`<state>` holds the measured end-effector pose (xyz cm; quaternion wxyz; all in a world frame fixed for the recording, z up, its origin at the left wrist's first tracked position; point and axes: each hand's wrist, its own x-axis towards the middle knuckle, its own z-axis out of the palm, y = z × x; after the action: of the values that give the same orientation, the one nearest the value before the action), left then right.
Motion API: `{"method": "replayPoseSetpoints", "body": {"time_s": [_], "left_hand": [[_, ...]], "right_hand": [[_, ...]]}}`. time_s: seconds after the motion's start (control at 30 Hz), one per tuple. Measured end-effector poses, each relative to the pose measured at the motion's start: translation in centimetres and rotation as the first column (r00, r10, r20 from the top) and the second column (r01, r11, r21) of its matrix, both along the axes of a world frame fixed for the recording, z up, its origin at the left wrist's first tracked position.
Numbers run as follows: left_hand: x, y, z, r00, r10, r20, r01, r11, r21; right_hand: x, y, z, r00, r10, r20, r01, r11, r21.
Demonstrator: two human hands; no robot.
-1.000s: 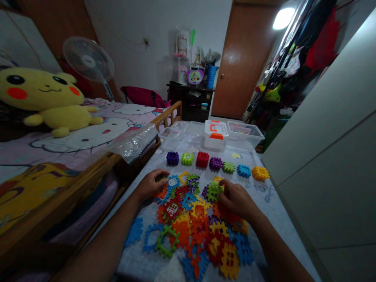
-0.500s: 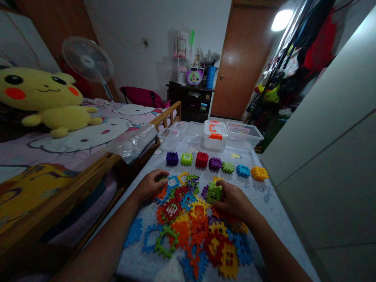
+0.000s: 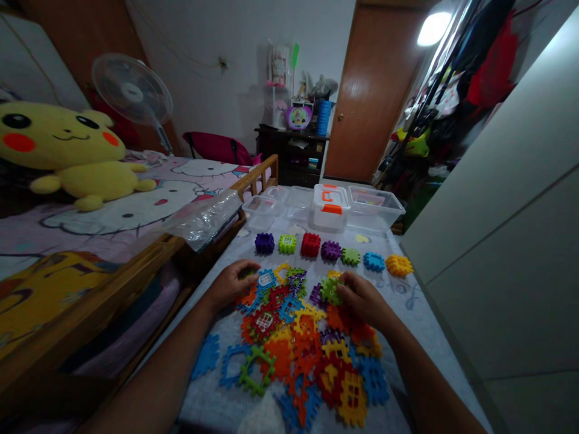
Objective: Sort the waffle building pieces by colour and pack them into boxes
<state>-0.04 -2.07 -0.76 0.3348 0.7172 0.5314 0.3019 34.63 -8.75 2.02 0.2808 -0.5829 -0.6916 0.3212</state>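
Note:
My right hand (image 3: 364,299) pinches a green toothed building tile (image 3: 330,290) above the right side of a heap of loose tiles. A purple tile (image 3: 316,295) lies just left of it. My left hand (image 3: 233,282) rests at the heap's left edge, its fingers curled over a green tile that is mostly hidden. Beside its fingertips lies a blue tile with a white window (image 3: 266,278). Nearer to me are a red tile with a white grid (image 3: 263,322), a green ring-shaped tile (image 3: 257,370) and a yellow window tile (image 3: 352,398).
Behind the heap stands a row of assembled blocks, among them a red block (image 3: 310,245) and a yellow block (image 3: 398,265). Clear plastic boxes (image 3: 375,208) and a lidded box with orange clips (image 3: 331,220) line the far end. A wooden bed rail (image 3: 136,274) runs along the left.
The green tile in my right hand has turned, and my fingers have shifted on it. My left hand stays nearly where it was.

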Motion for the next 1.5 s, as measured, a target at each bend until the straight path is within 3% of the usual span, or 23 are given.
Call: {"method": "replayPoseSetpoints", "body": {"time_s": [0.17,0.3,0.5,0.8,1.2,1.5], "left_hand": [[-0.1,0.0,-0.1,1.0,-0.006,0.004,0.006,1.0,-0.006],[-0.2,0.1,-0.3,1.0,-0.014,0.023,0.014,1.0,-0.003],[0.0,0.0,-0.1,1.0,-0.006,0.012,0.006,1.0,0.001],[0.2,-0.1,0.4,1.0,0.0,0.011,0.0,1.0,-0.006],[0.0,0.1,-0.1,0.999,-0.004,0.039,0.004,1.0,-0.014],[-0.1,0.1,-0.2,1.0,-0.003,0.029,0.003,1.0,-0.009]], "right_hand": [[0.6,0.6,-0.7,0.944,-0.204,-0.26,0.203,0.979,-0.03],[1.1,0.8,-0.6,0.914,-0.285,-0.29,0.308,0.95,0.039],[-0.1,0.4,-0.7,0.974,-0.212,-0.082,0.22,0.97,0.104],[-0.9,0.8,-2.2,0.947,-0.243,0.209,0.167,0.931,0.324],[-0.8,-0.1,-2.1,0.886,-0.116,0.449,-0.027,0.954,0.299],[-1.6,-0.1,-1.7,0.889,-0.1,0.447,-0.05,0.949,0.311]]}}
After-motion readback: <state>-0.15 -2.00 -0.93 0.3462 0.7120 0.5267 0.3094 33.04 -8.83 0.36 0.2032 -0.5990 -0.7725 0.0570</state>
